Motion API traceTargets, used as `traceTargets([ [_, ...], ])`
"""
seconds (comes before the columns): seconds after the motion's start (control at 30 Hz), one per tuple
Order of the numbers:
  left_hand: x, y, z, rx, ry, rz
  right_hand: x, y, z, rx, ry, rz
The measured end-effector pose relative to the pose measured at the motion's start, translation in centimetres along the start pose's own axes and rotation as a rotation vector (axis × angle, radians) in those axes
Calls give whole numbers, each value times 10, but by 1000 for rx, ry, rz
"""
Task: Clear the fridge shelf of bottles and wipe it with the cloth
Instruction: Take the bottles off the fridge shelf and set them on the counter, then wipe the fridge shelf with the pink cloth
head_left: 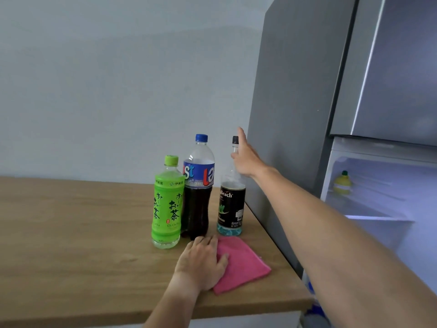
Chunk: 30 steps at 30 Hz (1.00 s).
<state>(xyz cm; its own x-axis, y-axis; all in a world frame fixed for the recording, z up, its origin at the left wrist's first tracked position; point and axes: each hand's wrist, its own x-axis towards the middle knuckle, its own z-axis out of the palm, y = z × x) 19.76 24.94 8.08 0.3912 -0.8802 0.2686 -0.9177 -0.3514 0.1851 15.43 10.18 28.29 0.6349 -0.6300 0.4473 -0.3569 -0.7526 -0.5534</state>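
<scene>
Three bottles stand in a row on the wooden counter [71, 233]: a green tea bottle [167, 204], a cola bottle [197, 185] with a blue cap, and a dark-labelled glass bottle [231, 207] with blue liquid at its base. My right hand [246, 159] is at the glass bottle's neck with its fingers stretched out, not wrapped around it. A folded pink cloth [243, 263] lies in front of the bottles. My left hand [201, 263] lies flat on the cloth's left part. The fridge [295, 91] stands open at the right, and its white shelf [378, 217] shows.
A small yellow lemon-shaped bottle [342, 184] sits at the back left inside the fridge. The grey fridge side wall stands right against the counter's right end. The counter's front edge is close below my left wrist. A plain wall is behind.
</scene>
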Motion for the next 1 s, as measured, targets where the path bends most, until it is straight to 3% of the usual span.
traceTargets([
  [0.17, 0, 2, -4, -13, -5, -19, -44, 24, 13, 30, -90, 124],
  [0.47, -8, 6, -8, -7, 25, -5, -130, 83, 51, -63, -306, 160],
  [0.57, -17, 11, -8, 29, -77, -6, -148, 86, 56, -99, -414, 226],
  [0.67, -26, 16, -10, 61, -177, -63, -176, 87, 62, -336, -557, 194],
  [0.83, -43, 20, -13, 78, -176, -62, -212, 92, 58, -467, -566, 99],
  [1.0, -70, 18, -20, 100, -210, 83, -247, 80, 35, -480, -571, 67],
])
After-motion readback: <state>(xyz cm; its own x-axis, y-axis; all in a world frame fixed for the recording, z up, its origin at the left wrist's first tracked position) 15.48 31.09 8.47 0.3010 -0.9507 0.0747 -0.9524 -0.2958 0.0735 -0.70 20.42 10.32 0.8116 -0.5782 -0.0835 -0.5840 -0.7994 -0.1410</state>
